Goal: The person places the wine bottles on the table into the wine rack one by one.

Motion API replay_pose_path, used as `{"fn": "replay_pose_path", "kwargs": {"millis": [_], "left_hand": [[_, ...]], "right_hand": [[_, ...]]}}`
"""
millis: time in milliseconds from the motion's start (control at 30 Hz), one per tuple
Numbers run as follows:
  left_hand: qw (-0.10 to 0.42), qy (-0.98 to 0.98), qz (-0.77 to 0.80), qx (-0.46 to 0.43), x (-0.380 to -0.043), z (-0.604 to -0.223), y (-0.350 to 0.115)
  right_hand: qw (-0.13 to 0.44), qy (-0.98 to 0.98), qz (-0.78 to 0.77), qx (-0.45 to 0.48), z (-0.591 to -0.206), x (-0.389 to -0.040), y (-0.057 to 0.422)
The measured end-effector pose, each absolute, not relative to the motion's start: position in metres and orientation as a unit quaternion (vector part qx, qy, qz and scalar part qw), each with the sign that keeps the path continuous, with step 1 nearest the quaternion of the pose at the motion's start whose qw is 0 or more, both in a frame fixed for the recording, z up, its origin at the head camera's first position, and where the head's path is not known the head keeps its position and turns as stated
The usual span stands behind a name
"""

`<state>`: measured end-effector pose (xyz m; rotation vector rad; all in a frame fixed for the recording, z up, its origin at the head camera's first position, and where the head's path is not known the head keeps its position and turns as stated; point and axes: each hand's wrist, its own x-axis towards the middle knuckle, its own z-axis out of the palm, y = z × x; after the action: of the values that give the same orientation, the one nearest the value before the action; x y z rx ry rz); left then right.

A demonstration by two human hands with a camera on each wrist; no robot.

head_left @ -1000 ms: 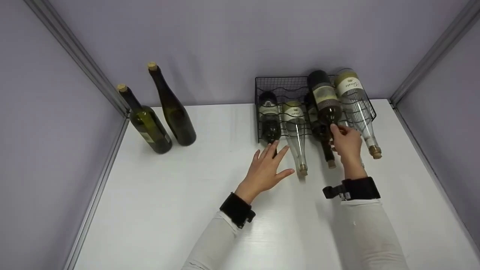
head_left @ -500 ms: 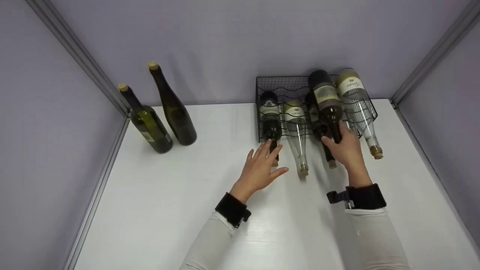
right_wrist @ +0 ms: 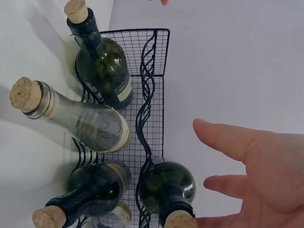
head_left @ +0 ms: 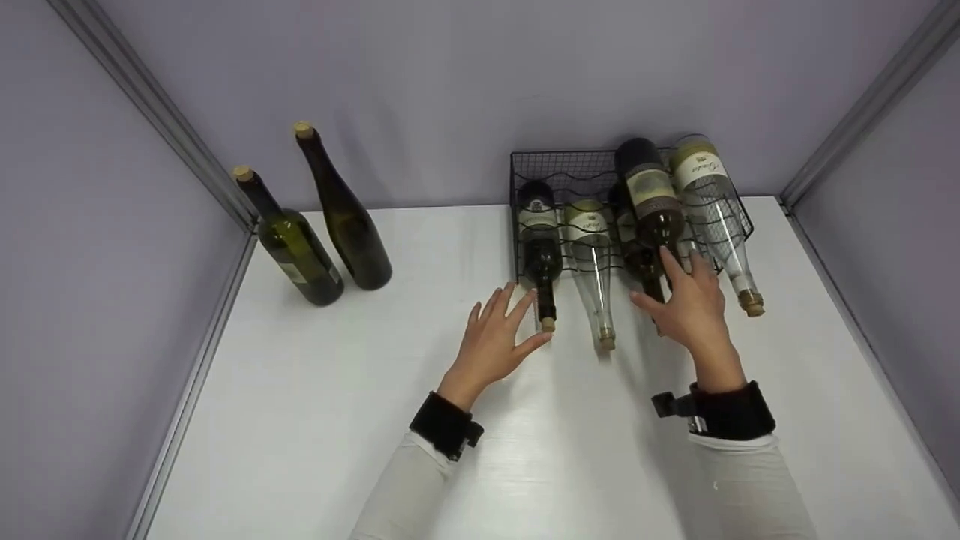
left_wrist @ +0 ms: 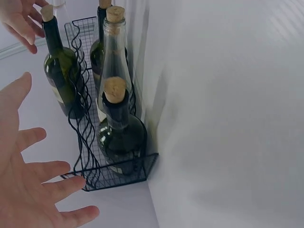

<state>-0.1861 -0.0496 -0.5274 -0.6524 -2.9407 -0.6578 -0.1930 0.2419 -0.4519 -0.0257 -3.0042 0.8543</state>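
Note:
A black wire wine rack [head_left: 566, 163] holds several corked bottles lying down, necks toward me. My left hand [head_left: 487, 349] has its fingers spread just left of the neck of the leftmost dark bottle [head_left: 541, 259], apart from it. Over on the right, my right hand [head_left: 691, 311] hovers with loose, extended fingers at the neck of a labelled dark bottle [head_left: 650, 191] on the upper tier; whether a fingertip touches it I cannot tell. Below that bottle lies another dark bottle [right_wrist: 102, 187], partly hidden. One clear bottle [head_left: 589, 229] lies on the lower tier, another clear bottle [head_left: 712, 199] higher at far right.
Two corked bottles stand upright at the back left of the white table [head_left: 337, 397]: a green bottle [head_left: 300, 259] and a taller dark brown bottle [head_left: 352, 232]. Lilac panels wall in the back and both sides, and the rack sits against the back panel.
My right hand has let go of the upper dark bottle's neck, its fingers opening and drawing back slightly. My left hand has moved left and toward me, away from the leftmost bottle's neck.

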Motion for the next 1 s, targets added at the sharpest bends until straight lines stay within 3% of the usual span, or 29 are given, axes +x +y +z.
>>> {"fn": "replay_pose_path", "kwargs": {"millis": [400,733,1000], "left_hand": [[0.038,-0.957,-0.229,-0.177,-0.184,-0.540,-0.084],[0.044,-0.961,-0.238,-0.134,-0.182,-0.548,-0.112],[0.066,-0.963,-0.246,-0.089,-0.185,-0.550,-0.142]], "right_hand": [[0.005,-0.975,0.209,0.073,-0.457,-0.189,0.212],[-0.066,-0.959,0.247,0.119,-0.469,-0.190,0.179],[-0.055,-0.951,0.261,0.157,-0.482,-0.189,0.154]]}}
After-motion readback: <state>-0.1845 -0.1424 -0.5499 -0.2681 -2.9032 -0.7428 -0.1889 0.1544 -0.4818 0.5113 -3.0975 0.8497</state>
